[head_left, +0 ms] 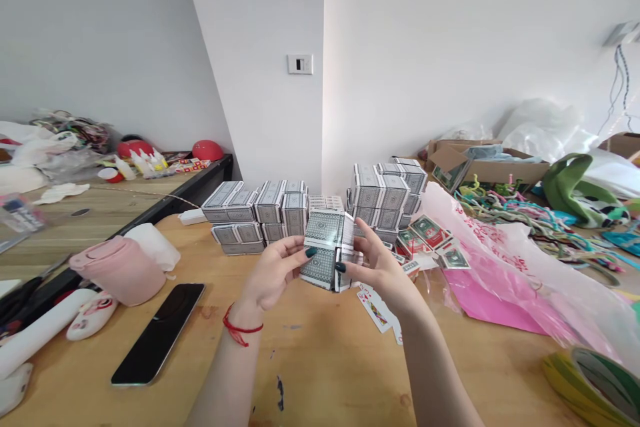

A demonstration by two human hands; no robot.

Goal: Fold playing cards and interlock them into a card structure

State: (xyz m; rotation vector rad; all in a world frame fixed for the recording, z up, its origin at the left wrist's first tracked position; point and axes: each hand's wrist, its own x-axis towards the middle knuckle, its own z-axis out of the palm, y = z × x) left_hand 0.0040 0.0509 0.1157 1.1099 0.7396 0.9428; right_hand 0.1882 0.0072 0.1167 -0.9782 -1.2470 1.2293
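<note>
Between my two hands, above the table, is a block folded from playing cards [323, 240], with grey patterned backs facing me. My left hand [283, 267] grips its left side, thumb on the front face. On the right side, my right hand [375, 260] holds it, thumb on the front and fingers behind. Behind stand stacked card blocks [233, 213] on the left and a taller stack of card blocks [383, 193] on the right. Loose playing cards [373, 308] lie face up below my right hand, partly hidden by it.
Card boxes [425, 233] and pink plastic sheeting [500, 280] lie to the right, with a roll of tape [593, 383] nearer me. A black phone [159, 333] and a pink cup [120, 270] are at left. Colourful cords [530, 220] cover the far right.
</note>
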